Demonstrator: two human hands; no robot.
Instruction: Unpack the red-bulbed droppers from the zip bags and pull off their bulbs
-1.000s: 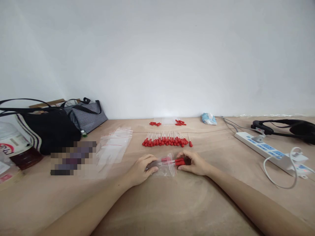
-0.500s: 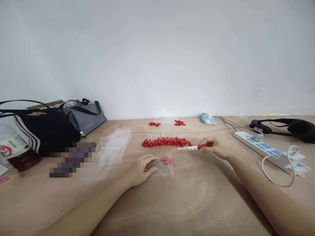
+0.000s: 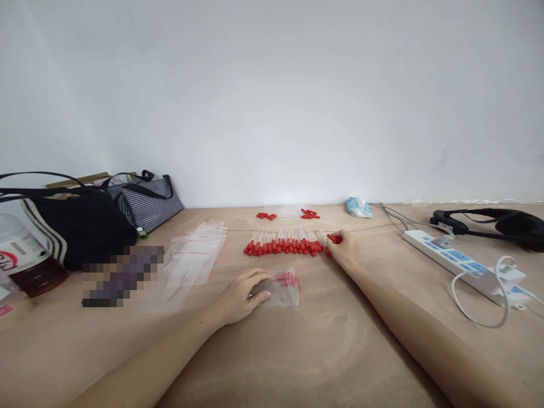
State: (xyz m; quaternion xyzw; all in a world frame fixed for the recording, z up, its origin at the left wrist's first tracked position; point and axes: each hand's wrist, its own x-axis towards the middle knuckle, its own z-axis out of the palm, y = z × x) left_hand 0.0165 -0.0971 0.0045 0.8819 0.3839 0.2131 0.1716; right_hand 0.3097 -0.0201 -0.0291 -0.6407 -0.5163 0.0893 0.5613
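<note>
Red-bulbed droppers (image 3: 278, 245) lie side by side in a row on the wooden table (image 3: 323, 345), ahead of my hands, bulbs toward me and pale stems toward the wall (image 3: 272, 102). My left hand (image 3: 243, 296) is partly curled, thumb below and fingers above, gripping the near-left end of a clear zip bag (image 3: 278, 296); the bag rests on the table, its red-lined edge facing right, with red bulbs (image 3: 287, 277) visible inside. My right hand (image 3: 343, 249) is at the right end of the row, its fingers closed on red bulbs (image 3: 334, 238); how many droppers it grips, I cannot tell. Left of my left hand, flat clear bags (image 3: 198, 249) lie overlapping, and beside them is an obscured dark object (image 3: 123, 277). Behind the row are two small clusters of further droppers, one left (image 3: 266, 216) and one right (image 3: 310, 214). A blue-and-white packet (image 3: 359, 207) sits near the wall. Far right: a white power strip (image 3: 454, 258) with plugs and cables, and a black headset (image 3: 446, 221) behind it. Far left: a black bag (image 3: 93, 226), a striped bag (image 3: 148, 197) and a bottle of dark liquid (image 3: 40, 275).
</note>
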